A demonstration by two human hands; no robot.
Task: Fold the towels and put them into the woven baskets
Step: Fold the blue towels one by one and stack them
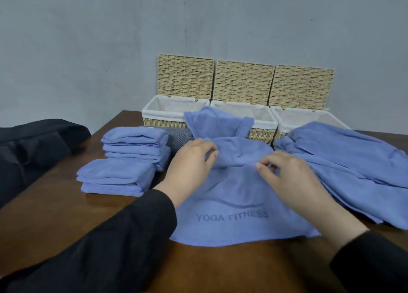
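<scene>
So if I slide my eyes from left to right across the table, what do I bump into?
Black bag → stacks of folded blue towels → left hand → right hand → pile of unfolded blue towels. Both hands pinch the YOGA FITNESS towel in the middle.

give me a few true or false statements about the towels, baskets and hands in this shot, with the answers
1. All three woven baskets have their lids closed. False: the lids stand open against the wall.
2. Both hands pinch the towel printed YOGA FITNESS. True: the left hand and the right hand each have a grip on its bunched middle.
3. The folded towels are stacked to the right of the hands. False: they sit on the left; an unfolded heap of towels lies on the right.
4. A blue towel hangs over the middle basket's front rim. True.
5. The table is white plastic. False: it is dark brown wood.
</scene>
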